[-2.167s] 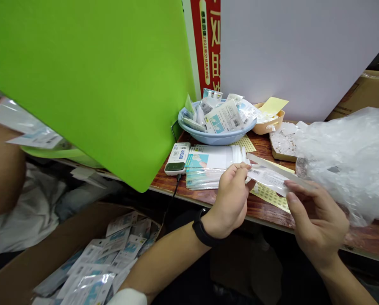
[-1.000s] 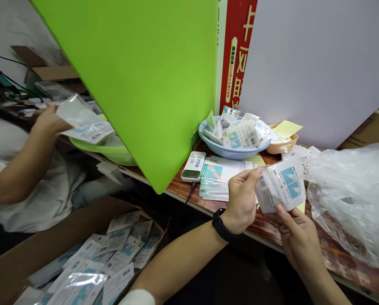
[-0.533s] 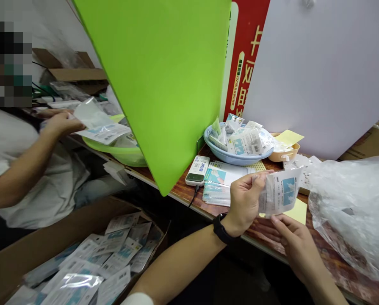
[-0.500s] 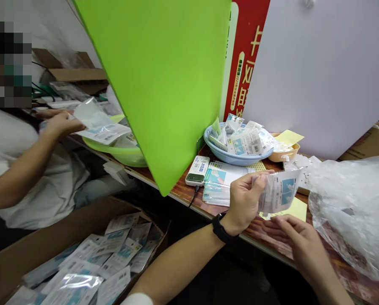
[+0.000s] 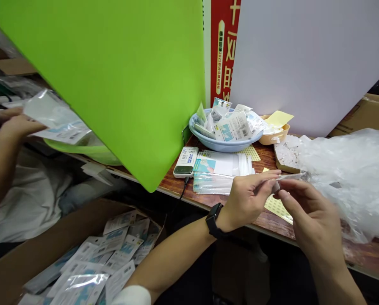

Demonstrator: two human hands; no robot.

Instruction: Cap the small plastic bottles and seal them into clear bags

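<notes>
My left hand, with a black watch on its wrist, pinches a small clear plastic packet over the front of the table. The packet is seen almost edge-on, so its printed face is hidden. My right hand has thumb and fingers closed at the packet's other end. A small white piece shows by the left thumb; I cannot tell what it is. Beneath the hands lies a yellow sheet of stickers. Just left of them, a stack of printed packets rests on the table.
A blue basin of packets and an orange container stand behind. At right lies a large clear plastic bag. A white device adjoins a green panel. A carton holds packets; a co-worker's hands hold another.
My right hand has come up to the packet and closed on it. The packet has turned from facing me to nearly edge-on. The view has shifted to the right.
</notes>
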